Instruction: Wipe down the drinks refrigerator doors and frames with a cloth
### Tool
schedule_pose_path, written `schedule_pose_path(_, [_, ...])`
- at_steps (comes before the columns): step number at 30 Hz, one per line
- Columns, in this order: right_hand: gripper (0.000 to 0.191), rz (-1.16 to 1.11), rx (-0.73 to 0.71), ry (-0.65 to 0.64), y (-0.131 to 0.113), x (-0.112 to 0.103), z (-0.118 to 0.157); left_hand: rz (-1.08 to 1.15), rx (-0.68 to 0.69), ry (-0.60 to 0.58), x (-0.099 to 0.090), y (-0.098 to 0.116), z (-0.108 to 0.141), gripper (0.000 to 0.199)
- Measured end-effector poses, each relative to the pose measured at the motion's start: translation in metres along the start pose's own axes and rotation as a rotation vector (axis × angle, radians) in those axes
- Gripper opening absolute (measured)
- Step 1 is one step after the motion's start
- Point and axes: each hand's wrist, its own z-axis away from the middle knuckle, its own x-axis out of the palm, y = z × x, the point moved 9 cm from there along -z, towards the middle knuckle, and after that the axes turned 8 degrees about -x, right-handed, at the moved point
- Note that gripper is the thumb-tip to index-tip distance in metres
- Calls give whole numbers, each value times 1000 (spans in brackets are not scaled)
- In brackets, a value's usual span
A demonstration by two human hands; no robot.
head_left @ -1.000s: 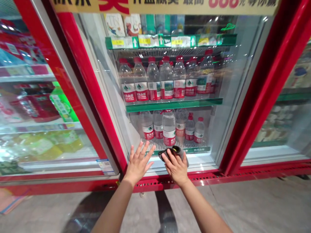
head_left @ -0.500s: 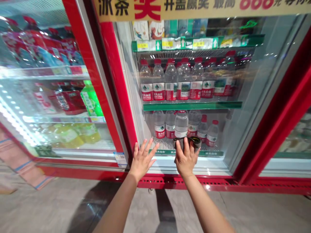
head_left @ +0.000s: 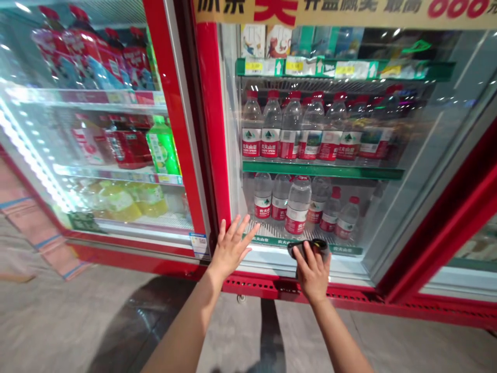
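"Because the view looks down from head height, where are the hands?"

"Both reach forward to the glass door [head_left: 423, 171] of a red-framed drinks cooler [head_left: 216, 129], low down. The left hand [head_left: 229, 251] is wide open, fingers spread, holding nothing, near the door's lower left corner. I cannot tell whether its whole palm touches the glass."

"And the right hand [head_left: 313, 270]?"

"It holds a dark cloth [head_left: 324, 249] against the lower part of the door. Its fingers are slightly parted and bent over the bunched cloth; the thumb is hidden."

"So where is the cloth, exactly?"

"Under the right fingers, in front of the bottom shelf's green edge [head_left: 345, 250], just below a large water bottle [head_left: 298, 204] seen through the glass."

"What else is inside?"

"Water bottles with red and white labels stand on two shelves, with two small bottles [head_left: 347, 220] at the lower right. Cartons [head_left: 253, 41] sit higher up, behind a yellow banner [head_left: 341, 16] across the top."

"And around it?"

"To the left, another cooler [head_left: 170, 93] holds red, green and yellow drinks. Below is a grey floor [head_left: 407, 347] with dark shadows."
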Motion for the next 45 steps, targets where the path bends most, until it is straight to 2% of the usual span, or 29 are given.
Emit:
schedule_pose_path(2, [74, 39, 77, 98, 6, -8, -24, -1, -12, 4, -4, -6, 1, 92])
schedule_pose_path(4, [77, 50, 119, 140, -2, -9, -49, -7, -25, 8, -8, -13, 3, 92])
schedule_pose_path(8, [77, 20, 89, 88, -44, 7, -76, -20, -59, 5, -12, -22, 5, 93])
schedule_pose_path(11, [73, -42, 8, 9, -73, 21, -68, -17, -75, -7, -11, -23, 6, 93])
schedule_pose_path(14, [68, -102, -102, -88, -85, 30, -40, -13, -76, -5, -11, -22, 7, 92])
schedule_pose_path(18, [69, -160, -171, -159, -72, 28, 0, -30, -75, -11, -13, -24, 9, 92])
schedule_pose_path(21, [70, -129, -95, -139, -51, 20, 4, -42, -102, -29, -17, -32, 12, 92])
schedule_pose_path(23, [72, -79, -28, -85, -43, 13, -13, -48, -139, -36, -20, -41, 14, 93])
schedule_pose_path(25, [75, -44, 7, -21, -45, 9, -39, -54, -169, -39, -23, -48, 15, 95])
schedule_pose_path(28, [78, -39, -6, 25, -67, 10, -78, -54, -174, -33, -26, -54, 16, 98])
schedule_pose_path(31, [77, -58, -47, 3, -92, 18, -96, -46, -176, -25, -26, -56, 16, 103])
schedule_pose_path(34, [75, -107, -133, -63, -111, 27, -89, -32, -183, -25, -24, -57, 18, 104])
schedule_pose_path(37, [74, -167, -231, -150, -118, 33, -63, -23, -188, -33, -21, -58, 19, 103])
schedule_pose_path(42, [77, -217, -286, -246, -100, 27, -25, -3, -209, -72, -18, -60, 18, 109])
schedule_pose_path(45, [79, -166, -192, -202, -80, 15, -37, -4, -226, -91, -18, -62, 17, 109])
